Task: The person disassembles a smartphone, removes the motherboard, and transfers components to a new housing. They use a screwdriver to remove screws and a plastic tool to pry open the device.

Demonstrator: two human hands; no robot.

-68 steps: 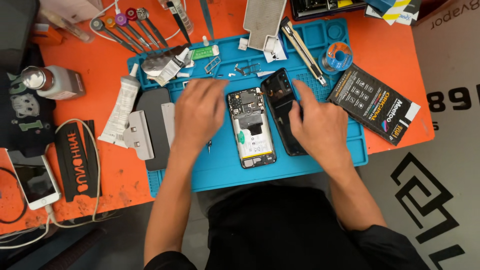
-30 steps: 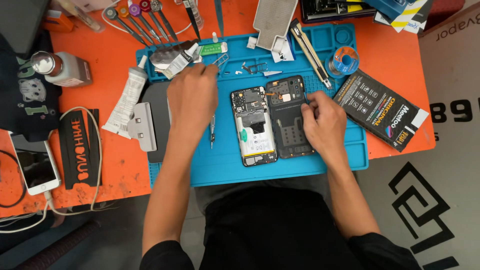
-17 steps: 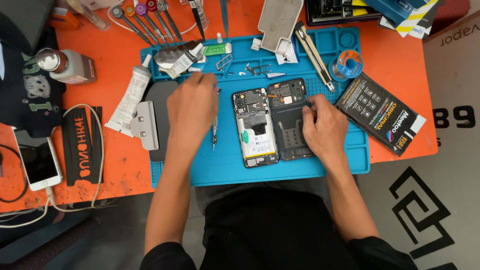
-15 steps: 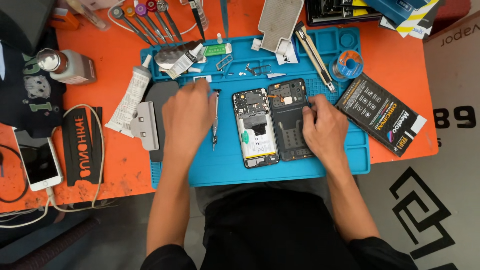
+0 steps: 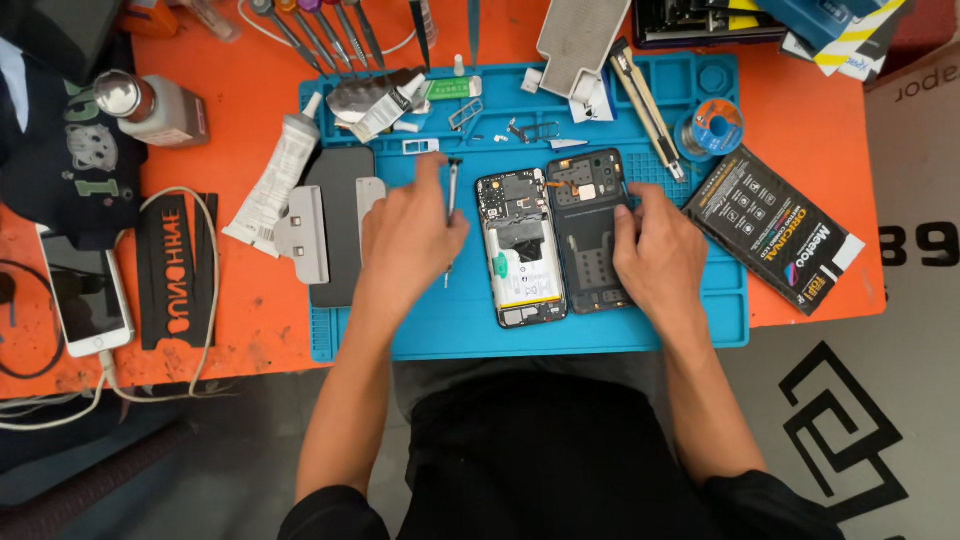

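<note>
Left hand (image 5: pixel 405 235) shifted right since earlier frame, fingers pinched on thin screwdriver (image 5: pixel 452 195). Right hand (image 5: pixel 660 255) fingers spread, pressing dark back cover (image 5: pixel 585 215). Opened phone (image 5: pixel 520 250) mid-mat: light, fragile; judged best held by edges.

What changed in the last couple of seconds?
The left hand came off the open phone, went up to the top of the mat, then drew back holding the tweezers. The right hand slid from over the back cover to its right edge, fingers resting on it. Phone and cover shifted slightly, now side by side; the box and glue tube stayed put.
</note>
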